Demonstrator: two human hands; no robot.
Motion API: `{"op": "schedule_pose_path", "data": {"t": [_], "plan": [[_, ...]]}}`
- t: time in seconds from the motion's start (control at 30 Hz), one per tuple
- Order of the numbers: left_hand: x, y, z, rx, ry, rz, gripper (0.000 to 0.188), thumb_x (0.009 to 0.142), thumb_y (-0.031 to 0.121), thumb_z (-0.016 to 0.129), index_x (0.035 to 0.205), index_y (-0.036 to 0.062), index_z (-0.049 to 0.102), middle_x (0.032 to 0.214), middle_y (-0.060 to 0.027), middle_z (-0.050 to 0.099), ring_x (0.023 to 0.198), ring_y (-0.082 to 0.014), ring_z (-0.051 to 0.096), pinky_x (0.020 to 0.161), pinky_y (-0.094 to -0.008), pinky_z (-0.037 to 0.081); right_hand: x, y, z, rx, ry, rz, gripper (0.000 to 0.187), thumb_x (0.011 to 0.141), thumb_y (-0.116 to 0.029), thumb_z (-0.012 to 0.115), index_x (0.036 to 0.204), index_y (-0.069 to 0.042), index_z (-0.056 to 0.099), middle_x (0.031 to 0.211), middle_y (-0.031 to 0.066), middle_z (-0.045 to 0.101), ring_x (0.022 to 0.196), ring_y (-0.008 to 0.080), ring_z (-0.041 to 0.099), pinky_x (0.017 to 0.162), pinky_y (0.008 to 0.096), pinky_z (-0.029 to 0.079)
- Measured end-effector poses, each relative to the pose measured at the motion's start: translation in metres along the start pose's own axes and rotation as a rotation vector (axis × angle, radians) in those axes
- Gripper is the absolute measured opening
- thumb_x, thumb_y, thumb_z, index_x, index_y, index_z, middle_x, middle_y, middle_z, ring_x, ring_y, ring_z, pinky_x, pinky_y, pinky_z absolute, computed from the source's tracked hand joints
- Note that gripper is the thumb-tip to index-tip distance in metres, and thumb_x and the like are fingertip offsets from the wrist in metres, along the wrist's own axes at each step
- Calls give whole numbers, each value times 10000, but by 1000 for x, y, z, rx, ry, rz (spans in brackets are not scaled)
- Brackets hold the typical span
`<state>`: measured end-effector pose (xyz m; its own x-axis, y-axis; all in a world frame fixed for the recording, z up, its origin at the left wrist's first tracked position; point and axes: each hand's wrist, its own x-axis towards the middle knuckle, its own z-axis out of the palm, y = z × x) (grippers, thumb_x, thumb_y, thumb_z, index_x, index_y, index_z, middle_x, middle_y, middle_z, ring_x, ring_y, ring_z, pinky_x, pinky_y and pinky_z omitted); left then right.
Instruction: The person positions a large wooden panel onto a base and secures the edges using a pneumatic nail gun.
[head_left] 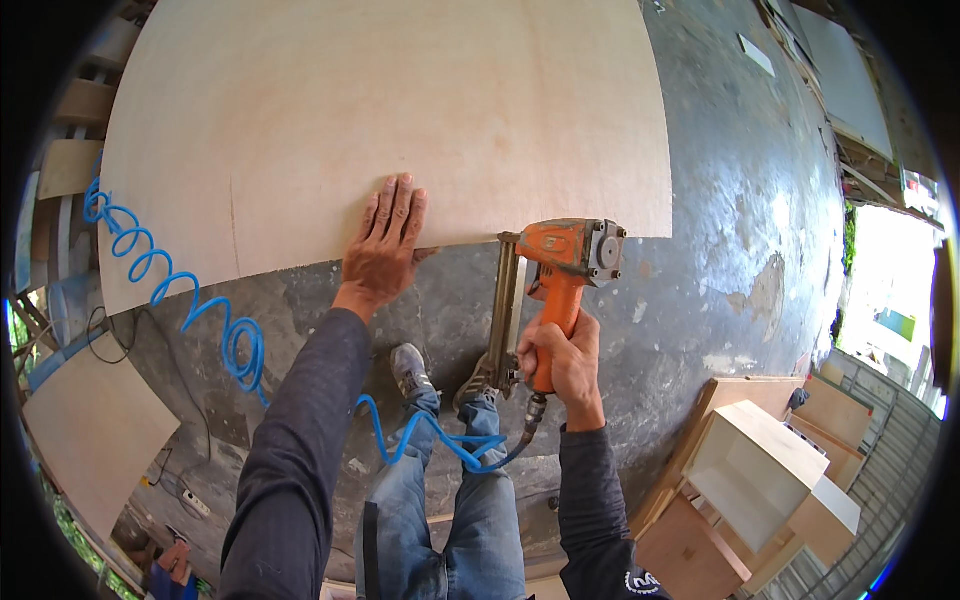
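Note:
A large pale plywood sheet (400, 90) spreads across the upper middle. My left hand (385, 240) lies flat on its near edge, fingers stretched out and pointing away from me. To the right, my right hand (568, 355) is wrapped round the handle of an orange pneumatic nail gun (560, 250). The gun's nose meets the sheet's near edge, and its long magazine hangs down toward my feet. I cannot tell whether the nose presses on the wood. A coiled blue air hose (385, 440) joins the fitting under the handle.
The blue hose loops over the sheet's left corner and past my left forearm. Wooden boxes and panels (755, 450) stand at the lower right. Another plywood piece (100, 430) lies at the left, near a power strip (195, 502). A small white piece (757, 54) rests on the grey floor (720, 300).

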<state>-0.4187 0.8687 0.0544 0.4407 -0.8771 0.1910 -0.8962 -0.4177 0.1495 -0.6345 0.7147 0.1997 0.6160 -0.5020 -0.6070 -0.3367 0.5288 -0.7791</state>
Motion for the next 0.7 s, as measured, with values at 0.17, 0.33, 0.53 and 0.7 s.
{"op": "schedule_pose_path", "data": {"t": [0.17, 0.33, 0.53, 0.7], "plan": [[0, 0, 0, -11, 3, -4, 745, 1014, 493, 498, 1567, 18, 347, 1643, -195, 316, 1522, -360, 303, 1238, -474, 271, 0, 0, 0, -1, 5, 6, 356, 858, 20, 529, 1201, 118, 540, 701, 114, 643, 484, 140, 585, 469, 276, 499], [0, 0, 0, -18, -9, -10, 744, 1017, 496, 484, 1571, 20, 342, 1649, -191, 306, 1528, -355, 292, 1243, -469, 257, -3, 9, 7, 24, -49, 15, 313, 863, 21, 553, 1165, 102, 544, 707, 104, 642, 493, 136, 590, 475, 278, 501], [1, 0, 0, 7, -28, -9, 741, 1036, 522, 405, 1576, 20, 332, 1653, -190, 295, 1536, -344, 276, 1256, -461, 228, -1, 15, 39, -18, -92, 55, 137, 860, 0, 592, 974, 76, 586, 697, 125, 649, 485, 146, 590, 479, 288, 509], [0, -2, -3, 45, -83, 1, 724, 1048, 512, 363, 1580, 23, 322, 1655, -183, 292, 1543, -333, 260, 1266, -456, 204, 2, 13, 56, -55, -145, 42, 210, 849, 12, 543, 1049, 73, 561, 701, 120, 646, 482, 142, 588, 474, 285, 506]]}}
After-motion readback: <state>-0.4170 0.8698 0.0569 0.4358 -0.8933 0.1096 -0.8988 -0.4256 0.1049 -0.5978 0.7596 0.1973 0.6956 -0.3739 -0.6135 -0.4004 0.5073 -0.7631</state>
